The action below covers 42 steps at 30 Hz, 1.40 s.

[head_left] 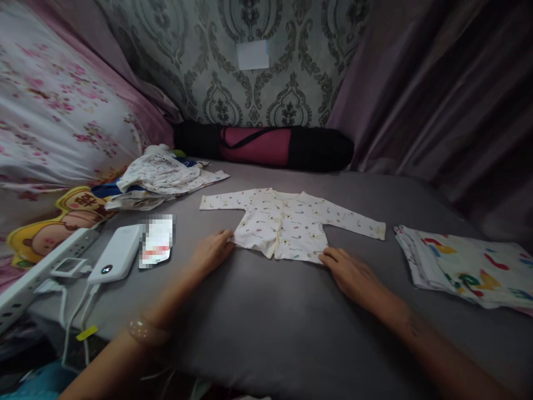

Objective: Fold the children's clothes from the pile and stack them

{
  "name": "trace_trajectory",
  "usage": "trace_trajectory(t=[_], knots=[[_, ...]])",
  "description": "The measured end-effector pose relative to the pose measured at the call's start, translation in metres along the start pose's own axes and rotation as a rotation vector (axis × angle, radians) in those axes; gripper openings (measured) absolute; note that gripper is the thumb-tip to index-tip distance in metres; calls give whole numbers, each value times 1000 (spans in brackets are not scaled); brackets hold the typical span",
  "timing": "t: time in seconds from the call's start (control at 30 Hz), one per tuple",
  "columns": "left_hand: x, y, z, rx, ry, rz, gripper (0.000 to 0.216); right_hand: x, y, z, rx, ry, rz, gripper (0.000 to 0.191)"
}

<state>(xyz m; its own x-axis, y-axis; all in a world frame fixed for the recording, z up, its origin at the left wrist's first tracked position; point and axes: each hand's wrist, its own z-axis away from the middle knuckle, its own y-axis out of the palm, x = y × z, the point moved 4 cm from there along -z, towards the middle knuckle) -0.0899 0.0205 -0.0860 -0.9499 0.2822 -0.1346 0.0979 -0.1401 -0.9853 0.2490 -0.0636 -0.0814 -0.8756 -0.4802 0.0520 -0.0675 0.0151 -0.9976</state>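
A small white baby shirt (287, 222) with a scattered coloured print lies spread on the grey sheet, its front facing up and both sleeves stretched outward. My left hand (214, 248) pinches the shirt's lower left corner. At the lower right corner, my right hand (343, 266) grips the hem between thumb and fingers. The hem between the two hands sags slightly near the middle opening. A bracelet (144, 330) circles my left wrist.
Folded printed cloths (470, 266) lie at the right. A loose clothes pile (162, 178) sits at the back left. Nearer are a power bank (119, 253), a blurred-out phone (157, 241) and a power strip (45, 272) with cables. A long black-and-red bag (262, 147) lies along the wall.
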Motion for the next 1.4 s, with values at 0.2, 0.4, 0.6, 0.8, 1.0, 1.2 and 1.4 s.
trace_trajectory(t=[0.2, 0.4, 0.6, 0.8, 1.0, 1.2, 1.4], knots=[[-16, -16, 12, -110, 145, -98, 27, 15, -25, -10, -41, 63, 49, 22], [-86, -8, -2, -97, 595, -14, 34, 64, -14, -64, -119, -112, -214, 15], [-80, 6, -27, -79, 566, 205, 19, 56, 16, -79, -206, -13, -380, 17], [-77, -16, -32, -153, 308, 506, 26, 14, 18, -90, -243, 461, -1069, 31], [-88, -27, -30, -214, 322, 564, 27, 5, -10, -96, -353, 456, -1124, 36], [-102, -9, -12, -166, 493, 397, 27, 34, -15, -95, -296, 247, -707, 29], [-87, -7, 0, -35, 455, 381, 24, 54, -10, -82, 13, 37, -386, 25]])
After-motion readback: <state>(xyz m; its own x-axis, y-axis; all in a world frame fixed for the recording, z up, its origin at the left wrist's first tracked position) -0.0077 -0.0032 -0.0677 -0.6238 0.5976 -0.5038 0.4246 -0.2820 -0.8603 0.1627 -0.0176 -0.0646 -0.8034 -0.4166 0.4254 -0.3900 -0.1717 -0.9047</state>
